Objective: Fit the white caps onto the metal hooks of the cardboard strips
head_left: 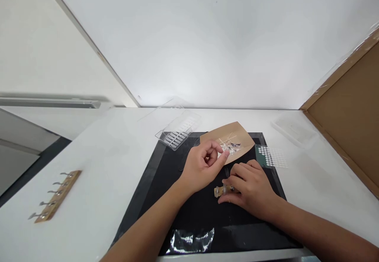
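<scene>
My right hand (250,187) is closed around a small wooden strip (218,191) with shiny fittings on top; its left end sticks out past my fingers, low over the black mat (195,210). My left hand (204,161) is raised in front of a brown paper tray (240,131), with its thumb and forefinger tips pinched together. Whatever lies between those fingertips, if anything, is too small to make out. Inside the tray is a pile of small white and dark scraps (233,147), partly hidden by my left hand.
A clear plastic box (174,138) with white nail-shaped pieces lies at the mat's back left. To the right is a sheet of white oval stickers (271,156), with a clear lid (296,129) behind. A wooden strip with several metal stems (57,196) rests far left. A cardboard panel (349,108) borders the right.
</scene>
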`<action>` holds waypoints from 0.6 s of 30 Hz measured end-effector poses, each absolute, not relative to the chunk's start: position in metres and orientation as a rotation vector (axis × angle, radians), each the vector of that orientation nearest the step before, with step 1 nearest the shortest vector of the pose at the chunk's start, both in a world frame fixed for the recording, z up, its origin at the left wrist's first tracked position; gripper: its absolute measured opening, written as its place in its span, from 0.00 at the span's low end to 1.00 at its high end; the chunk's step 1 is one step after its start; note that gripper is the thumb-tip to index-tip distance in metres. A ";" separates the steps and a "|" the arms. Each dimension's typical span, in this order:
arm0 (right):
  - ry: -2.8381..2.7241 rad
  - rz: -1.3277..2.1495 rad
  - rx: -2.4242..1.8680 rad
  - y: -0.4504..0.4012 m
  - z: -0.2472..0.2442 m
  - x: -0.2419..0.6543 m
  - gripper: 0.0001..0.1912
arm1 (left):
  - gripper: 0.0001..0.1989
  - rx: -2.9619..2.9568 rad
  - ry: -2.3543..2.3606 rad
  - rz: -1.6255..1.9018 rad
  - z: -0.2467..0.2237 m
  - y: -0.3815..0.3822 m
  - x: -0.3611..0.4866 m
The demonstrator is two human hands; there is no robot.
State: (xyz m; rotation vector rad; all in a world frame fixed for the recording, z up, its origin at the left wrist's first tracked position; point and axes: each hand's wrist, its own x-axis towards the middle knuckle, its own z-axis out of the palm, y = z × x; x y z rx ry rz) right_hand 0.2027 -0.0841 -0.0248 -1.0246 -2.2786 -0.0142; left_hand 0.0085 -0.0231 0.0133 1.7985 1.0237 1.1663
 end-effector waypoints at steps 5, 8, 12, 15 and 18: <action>-2.292 0.004 -1.050 -0.083 -0.026 0.203 0.23 | 0.13 1.872 1.046 1.169 0.012 -0.023 0.008; -2.299 0.010 -1.063 -0.083 -0.027 0.202 0.23 | 0.14 1.888 1.058 1.167 0.012 -0.024 0.008; -2.317 -0.009 -1.073 -0.085 -0.025 0.200 0.22 | 0.14 1.898 1.065 1.167 0.014 -0.025 0.008; -2.318 -0.024 -1.065 -0.086 -0.023 0.199 0.22 | 0.14 1.897 1.061 1.168 0.015 -0.025 0.008; -2.305 -0.016 -1.063 -0.086 -0.025 0.199 0.22 | 0.14 1.896 1.065 1.164 0.014 -0.024 0.008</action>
